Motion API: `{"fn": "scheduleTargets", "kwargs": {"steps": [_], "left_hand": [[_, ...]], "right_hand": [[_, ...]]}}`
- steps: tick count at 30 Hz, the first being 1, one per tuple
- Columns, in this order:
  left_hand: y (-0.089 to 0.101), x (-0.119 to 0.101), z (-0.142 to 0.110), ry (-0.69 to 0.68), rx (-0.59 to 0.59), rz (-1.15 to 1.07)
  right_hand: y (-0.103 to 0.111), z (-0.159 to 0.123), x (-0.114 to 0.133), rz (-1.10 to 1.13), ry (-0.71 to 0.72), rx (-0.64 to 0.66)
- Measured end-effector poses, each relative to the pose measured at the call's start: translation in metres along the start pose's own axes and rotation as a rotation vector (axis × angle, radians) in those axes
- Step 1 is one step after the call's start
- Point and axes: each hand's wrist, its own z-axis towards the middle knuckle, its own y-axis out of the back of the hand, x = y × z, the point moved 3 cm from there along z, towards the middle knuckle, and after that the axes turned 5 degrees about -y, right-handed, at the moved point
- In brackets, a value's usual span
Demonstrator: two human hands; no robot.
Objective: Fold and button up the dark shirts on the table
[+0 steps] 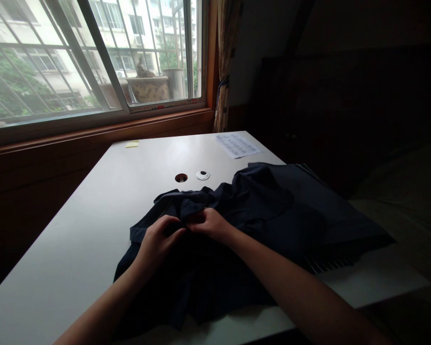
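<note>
A dark navy garment lies spread and rumpled across the white table. Its folded edge, like a collar or waistband, is at the left, and pale stripes show along its right end. My left hand is closed, with thumb and fingers pinching the cloth near that band. Just beside it, my right hand grips a raised fold of the same garment between curled fingers. The two sets of fingertips nearly meet. What lies under the fingers is too dark to make out.
Beyond the garment, the tabletop has a round cable hole and a white ring-shaped cover. A printed sheet and a yellow sticky note lie at the far edge. Past them are a barred window and a tied curtain.
</note>
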Motion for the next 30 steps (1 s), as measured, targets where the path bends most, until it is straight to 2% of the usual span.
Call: {"fn": "scheduleTargets", "kwargs": {"steps": [4, 9, 12, 17, 20, 27, 30], "left_hand": [[-0.001, 0.0, 0.0, -0.018, 0.036, -0.017], [-0.009, -0.005, -0.004, -0.161, 0.143, -0.114], [-0.003, -0.008, -0.005, -0.159, 0.113, -0.132], [0.02, -0.011, -0.007, -0.089, 0.071, -0.221], [0.028, -0.007, -0.009, -0.049, 0.067, -0.227], [0.027, 0.011, -0.002, 0.019, 0.121, -0.173], [0.028, 0.012, 0.002, 0.035, 0.151, -0.098]], "right_hand": [[0.002, 0.0, 0.0, -0.073, 0.038, -0.017], [0.004, 0.002, 0.001, -0.094, 0.059, -0.057], [0.011, 0.001, 0.007, -0.075, 0.093, -0.2], [0.036, -0.002, 0.02, 0.034, 0.166, -0.51], [0.05, -0.001, 0.02, 0.132, 0.188, -0.623], [0.056, 0.004, 0.013, 0.281, 0.13, -0.659], [0.052, 0.005, 0.013, 0.311, 0.12, -0.6]]}}
